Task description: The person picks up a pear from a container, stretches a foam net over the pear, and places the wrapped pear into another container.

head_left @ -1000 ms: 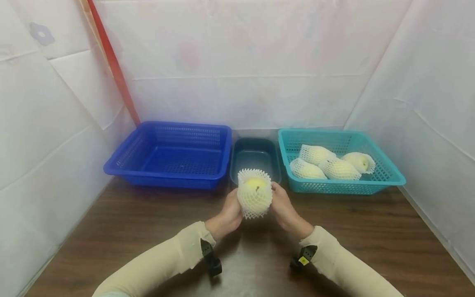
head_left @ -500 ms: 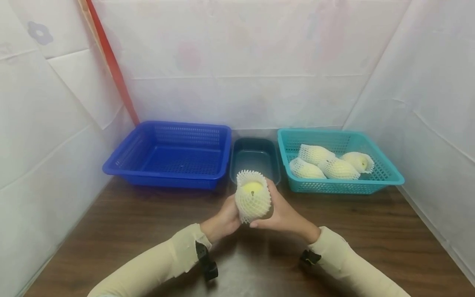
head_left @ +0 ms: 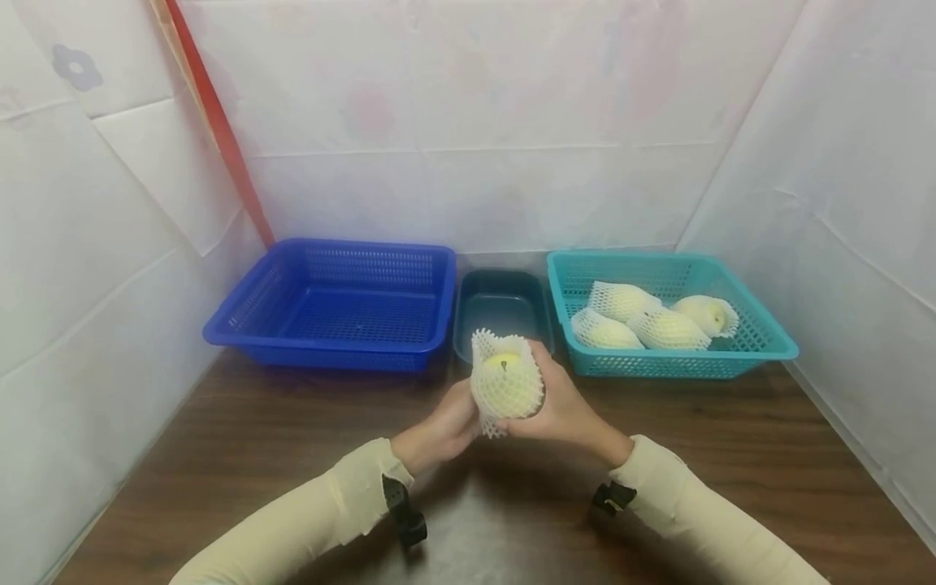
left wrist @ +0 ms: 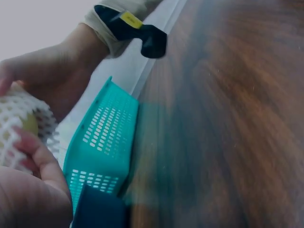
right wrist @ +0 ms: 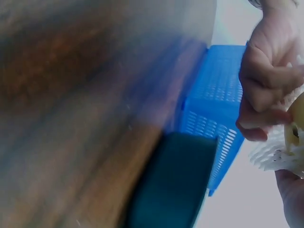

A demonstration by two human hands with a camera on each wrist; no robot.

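A pale yellow fruit [head_left: 506, 362] with a short dark stem sits in a white foam net sleeve [head_left: 509, 394], held over the table in the middle of the head view. My right hand [head_left: 566, 406] grips it from the right, thumb at the near side. From the left, my left hand [head_left: 442, 426] pinches the sleeve; in the left wrist view its fingertips [left wrist: 28, 142] are on the netting. The left hand [right wrist: 270, 85] shows curled fingers in the right wrist view too, beside the fruit's stem end. The palm-side contact is hidden.
A blue basket [head_left: 329, 357] stands at the back left and a dark teal tub [head_left: 504, 280] in the middle. The turquoise basket [head_left: 658, 366] at the back right holds several net-wrapped fruits [head_left: 669, 329]. White sheets [head_left: 468, 122] enclose the brown table [head_left: 292, 455].
My right hand has shifted its hold, its thumb coming round to the near side of the fruit. The fruit has tilted slightly, and the left hand has moved a little left.
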